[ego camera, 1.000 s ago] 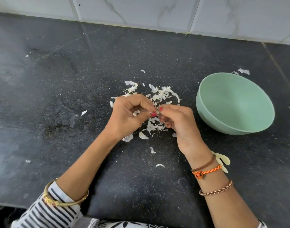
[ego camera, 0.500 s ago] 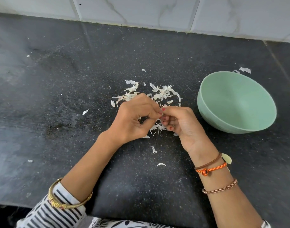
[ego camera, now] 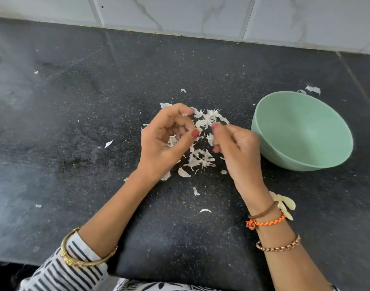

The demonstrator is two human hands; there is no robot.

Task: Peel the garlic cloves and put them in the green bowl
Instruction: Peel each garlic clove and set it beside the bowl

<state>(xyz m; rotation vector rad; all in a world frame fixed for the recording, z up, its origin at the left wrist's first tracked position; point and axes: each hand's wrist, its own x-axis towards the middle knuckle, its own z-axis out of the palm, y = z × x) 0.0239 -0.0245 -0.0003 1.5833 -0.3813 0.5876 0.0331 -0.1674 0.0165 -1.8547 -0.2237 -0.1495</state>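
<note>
Working above a scatter of garlic skins (ego camera: 201,159), both hands sit near the middle of the black countertop (ego camera: 75,122). The left hand (ego camera: 165,143) is curled, palm turned partly upward, with thumb and forefinger pinching toward a thin flake of skin at the thumb tip; more skin lies in the hollow of the palm. The right hand (ego camera: 238,150) is also curled, fingertips pointed left toward the other hand, and appears to grip a small pale piece, probably a garlic clove (ego camera: 210,139) (motion blur makes this uncertain). The two hands are close at the fingertips but not plainly touching.

The green bowl (ego camera: 335,156) stands just right of the right hand, tilted slightly toward the camera; no cloves are discernible inside it. Several peeled garlic cloves (ego camera: 286,203) lie on the countertop at the right wrist, partly hidden by it, near of the bowl. One curved pale sliver (ego camera: 183,172) rests at the near edge of the scatter. Loose flakes lie well apart across the surface, including one (ego camera: 313,89) just beyond the far rim of the bowl. White marbled tiles (ego camera: 180,15) line the far wall.
</note>
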